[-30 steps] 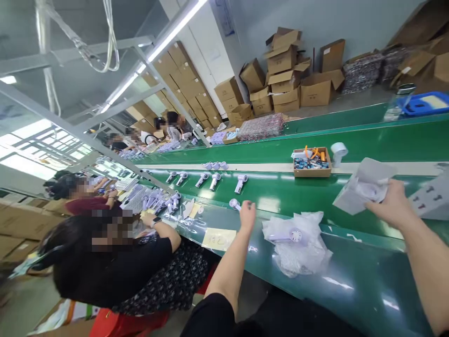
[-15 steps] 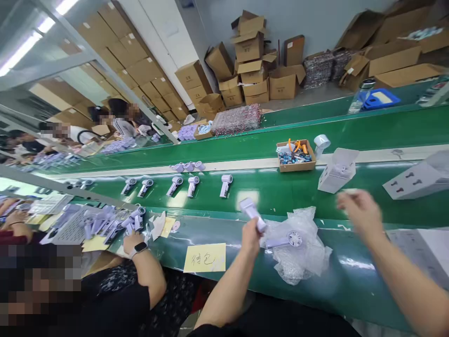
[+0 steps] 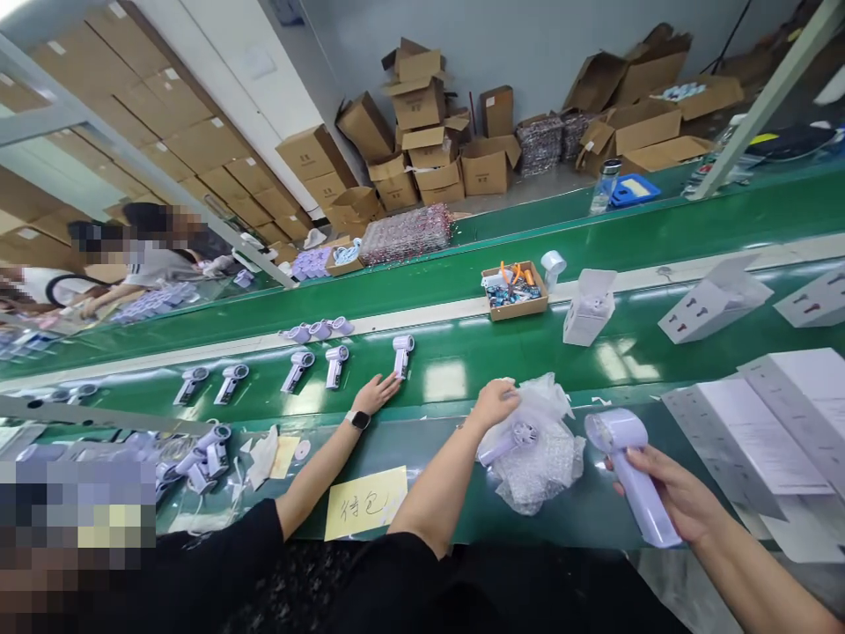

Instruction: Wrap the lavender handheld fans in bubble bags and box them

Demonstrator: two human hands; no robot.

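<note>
My right hand [image 3: 679, 493] is closed around the handle of a lavender handheld fan [image 3: 637, 484], its round head up and tilted left above the bench. My left hand [image 3: 496, 405] is closed, with its fingertips at the upper left edge of a crumpled clear bubble-wrap bag [image 3: 538, 480]. Another lavender fan [image 3: 511, 440] with a spoked round face lies on the bags, just below my left hand. A co-worker's hand [image 3: 378, 394] with a watch reaches to a lavender fan [image 3: 402, 357] on the green belt.
More fans [image 3: 336, 365] lie along the belt to the left. A parts box [image 3: 515, 295] and white cartons [image 3: 587, 308] stand beyond the bags. Stacked white cartons [image 3: 745, 440] are at right. A yellow handwritten card [image 3: 367, 504] lies in front.
The held fan has passed from my left hand to my right, which came down nearer the bench. My left hand moved to the bag. The co-worker's hand reached out to the belt.
</note>
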